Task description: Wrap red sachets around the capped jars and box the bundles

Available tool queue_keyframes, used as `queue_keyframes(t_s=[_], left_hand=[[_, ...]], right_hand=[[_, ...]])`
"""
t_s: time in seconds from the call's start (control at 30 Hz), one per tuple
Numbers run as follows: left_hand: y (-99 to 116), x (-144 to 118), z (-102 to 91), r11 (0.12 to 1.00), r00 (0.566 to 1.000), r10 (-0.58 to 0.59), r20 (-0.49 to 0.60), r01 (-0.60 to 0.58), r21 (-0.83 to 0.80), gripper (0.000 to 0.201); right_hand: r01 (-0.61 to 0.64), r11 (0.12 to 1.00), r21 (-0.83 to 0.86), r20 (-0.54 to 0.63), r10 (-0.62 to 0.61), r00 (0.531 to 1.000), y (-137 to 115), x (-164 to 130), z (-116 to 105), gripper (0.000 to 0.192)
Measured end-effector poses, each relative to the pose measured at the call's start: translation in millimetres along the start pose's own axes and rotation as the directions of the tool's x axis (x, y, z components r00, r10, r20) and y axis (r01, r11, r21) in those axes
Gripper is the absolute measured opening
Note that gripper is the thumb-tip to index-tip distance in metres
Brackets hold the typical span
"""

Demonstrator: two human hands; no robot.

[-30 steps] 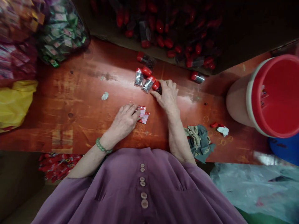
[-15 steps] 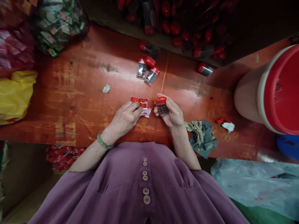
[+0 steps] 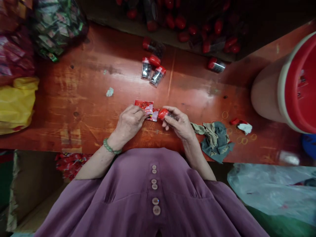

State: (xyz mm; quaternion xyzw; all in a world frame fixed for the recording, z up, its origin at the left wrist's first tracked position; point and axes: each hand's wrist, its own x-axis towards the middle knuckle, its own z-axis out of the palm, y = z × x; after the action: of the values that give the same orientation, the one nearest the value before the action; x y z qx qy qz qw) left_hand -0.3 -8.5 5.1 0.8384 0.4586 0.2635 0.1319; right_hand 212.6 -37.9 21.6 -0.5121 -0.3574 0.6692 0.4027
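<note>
My right hand (image 3: pixel 179 123) grips a small clear bottle with a red cap (image 3: pixel 163 114), tilted so the cap points left. My left hand (image 3: pixel 129 121), with a green bead bracelet at the wrist, pinches red and white printed packets (image 3: pixel 145 107) that lie on the red wooden table (image 3: pixel 81 98). The bottle cap almost touches the packets. Three more red-capped bottles (image 3: pixel 153 70) lie together on the table beyond my hands.
A box full of red-capped bottles (image 3: pixel 187 26) sits at the far edge, one stray bottle (image 3: pixel 216 65) beside it. A big red bucket (image 3: pixel 291 85) stands right. Crumpled cloth (image 3: pixel 213 140) and rubber bands (image 3: pixel 240 140) lie right; bags of packets (image 3: pixel 54 26) and a yellow bag (image 3: pixel 14 102) lie left.
My right hand took a bottle from the group beyond and brought it back beside the packets, then tipped it sideways. My left hand stayed on the packets.
</note>
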Motion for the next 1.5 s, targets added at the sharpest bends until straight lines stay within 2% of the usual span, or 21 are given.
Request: queue_keyframes(t_s=[0.07,0.1,0.17,0.23,0.3,0.37,0.43,0.5,0.57,0.63,0.7,0.77,0.93,1.1,1.17,1.3,1.5], left_hand=[[0.1,-1.2,-2.8,0.998,0.999,0.019,0.046,-0.016,-0.061,0.027],[0.4,-1.3,-4.8,0.996,0.997,0.025,0.072,-0.019,-0.09,0.027],[1.5,-0.3,-9.8,0.991,0.992,0.011,0.129,0.006,-0.13,0.028],[3.3,2.0,-15.2,0.987,0.981,-0.022,0.19,0.051,-0.149,0.03],[4.9,5.2,-19.7,0.985,0.968,-0.041,0.249,0.082,-0.154,0.03],[5.3,8.2,-22.6,0.985,0.956,-0.049,0.291,0.095,-0.146,0.03],[4.2,10.1,-23.8,0.985,0.954,-0.061,0.294,0.105,-0.138,0.028],[2.4,10.2,-24.1,0.981,0.967,-0.072,0.244,0.112,-0.156,0.023],[0.9,8.6,-24.6,0.974,0.983,-0.075,0.168,0.108,-0.199,0.018],[0.6,6.3,-26.3,0.964,0.993,-0.068,0.097,0.091,-0.248,0.015],[1.8,4.2,-28.8,0.954,0.997,-0.057,0.061,0.072,-0.291,0.014],[4.0,2.8,-31.4,0.948,0.998,-0.042,0.037,0.051,-0.313,0.012],[9.3,-0.2,-34.5,0.963,0.999,0.034,0.001,-0.033,-0.268,0.012],[12.4,-5.4,-35.7,0.955,0.991,0.126,-0.053,-0.136,-0.262,0.008],[13.4,-7.8,-36.2,0.949,0.987,0.15,-0.051,-0.159,-0.274,0.01],[13.4,-12.0,-33.7,0.944,0.989,0.141,0.038,-0.122,-0.308,0.014],[7.2,-15.4,-27.2,0.931,0.981,0.19,0.026,-0.171,-0.324,0.015]], right_hand=[[0.035,0.991,-0.127,-0.017,-0.038,0.999,-0.6,3.2,3.3,0.044],[0.085,0.971,-0.223,-0.037,-0.095,0.995,-1.5,6.0,6.1,0.042],[0.209,0.866,-0.454,-0.03,-0.25,0.968,-3.5,12.4,12.7,0.034],[0.296,0.703,-0.646,0.049,-0.35,0.936,-5.1,17.8,18.7,0.028],[0.319,0.591,-0.741,0.113,-0.358,0.927,-5.3,20.8,22.6,0.027],[0.311,0.565,-0.764,0.117,-0.353,0.928,-4.6,21.8,23.7,0.028],[0.297,0.617,-0.729,0.084,-0.349,0.933,-4.4,21.4,22.1,0.027],[0.248,0.757,-0.604,0.013,-0.302,0.953,-6.3,19.7,18.4,0.025],[0.151,0.917,-0.369,-0.04,-0.178,0.983,-10.6,16.7,13.5,0.026],[0.034,0.993,-0.112,-0.023,-0.037,0.999,-16.3,12.3,9.0,0.028],[-0.064,0.997,0.045,0.03,0.062,0.998,-21.6,7.3,6.2,0.029],[-0.139,0.985,0.105,0.068,0.132,0.989,-25.1,2.9,5.6,0.028],[-0.222,0.966,0.134,0.175,0.198,0.965,-27.6,-2.9,8.7,0.029],[-0.277,0.957,0.086,0.263,0.247,0.933,-25.9,-1.0,9.7,0.036],[-0.298,0.952,0.075,0.274,0.268,0.924,-23.6,1.1,9.6,0.037],[-0.303,0.951,0.067,0.257,0.277,0.926,-19.8,5.8,11.4,0.027],[-0.274,0.961,0.043,0.193,0.261,0.946,-20.7,5.6,18.9,0.02]])
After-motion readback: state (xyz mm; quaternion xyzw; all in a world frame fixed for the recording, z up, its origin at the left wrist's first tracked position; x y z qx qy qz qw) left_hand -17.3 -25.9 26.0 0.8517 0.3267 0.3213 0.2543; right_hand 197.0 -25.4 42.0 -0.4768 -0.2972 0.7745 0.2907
